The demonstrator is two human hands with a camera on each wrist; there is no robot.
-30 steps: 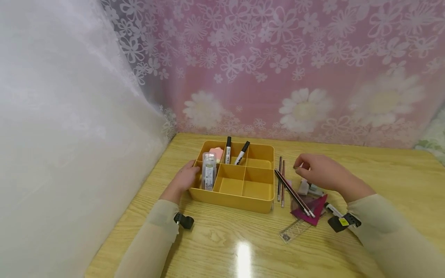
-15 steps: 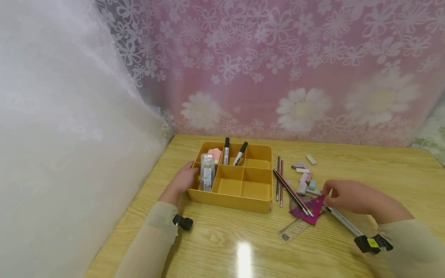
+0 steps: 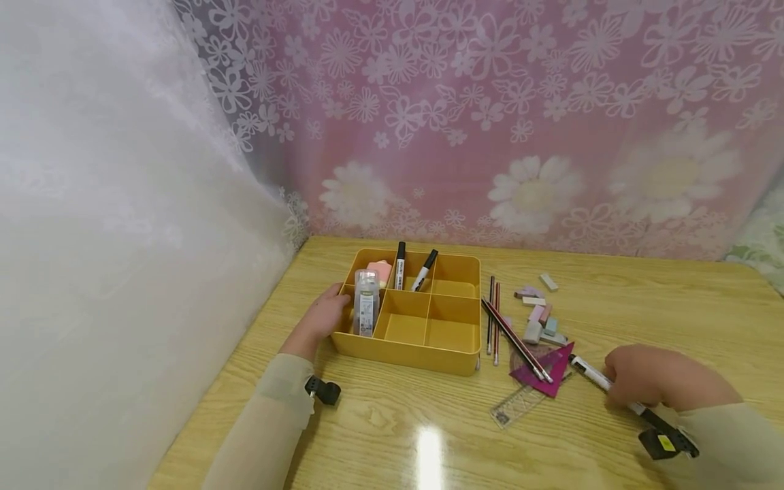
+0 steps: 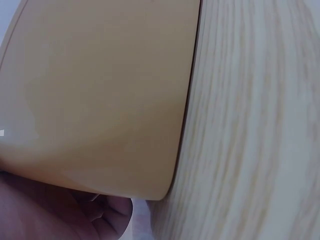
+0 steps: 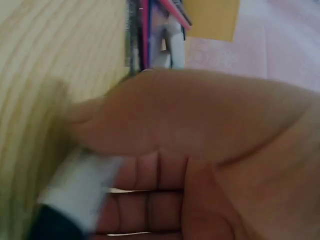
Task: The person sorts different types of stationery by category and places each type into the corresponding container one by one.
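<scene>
On the table's right side, my right hand (image 3: 664,381) has its thumb and fingers around a white marker with black ends (image 3: 591,373). In the right wrist view the marker (image 5: 82,187) looks blurred between thumb and fingers. My left hand (image 3: 321,316) grips the left wall of a yellow divided box (image 3: 398,354), thumb over the rim. Its curled fingers (image 4: 112,215) show past the box's wall in the left wrist view. Inside the box, a clear plastic case (image 3: 366,306) stands in the front left compartment. Two markers (image 3: 400,267) lean in the back middle one.
Right of the box lie several pencils (image 3: 497,320), a magenta set square (image 3: 554,374) and a clear ruler (image 3: 517,406). Several erasers (image 3: 533,332) are scattered behind them. A pink item (image 3: 380,271) sits in the back left compartment. A flowered curtain (image 3: 453,136) hangs behind the table.
My right hand has moved right and toward me, from above the erasers, past the set square, to the marker, which it now holds. My left hand has stayed at the box.
</scene>
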